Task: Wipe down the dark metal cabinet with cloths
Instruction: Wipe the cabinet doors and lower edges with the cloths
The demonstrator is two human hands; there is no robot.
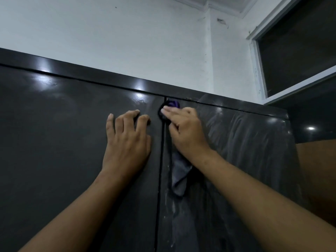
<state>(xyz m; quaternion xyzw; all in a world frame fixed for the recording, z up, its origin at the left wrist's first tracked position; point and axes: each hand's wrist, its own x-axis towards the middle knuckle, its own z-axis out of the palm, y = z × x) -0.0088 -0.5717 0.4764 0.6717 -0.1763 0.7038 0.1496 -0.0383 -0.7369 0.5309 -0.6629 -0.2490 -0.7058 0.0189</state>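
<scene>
While under right hand [185, 130], cloth [179, 171] vertical

left hand [127, 140] on left cabinet [54, 142] door, right hand [185, 130] right of door seam, cloth [179, 171] under it; wall [127, 42] behind, window [298, 48] upper right.
</scene>
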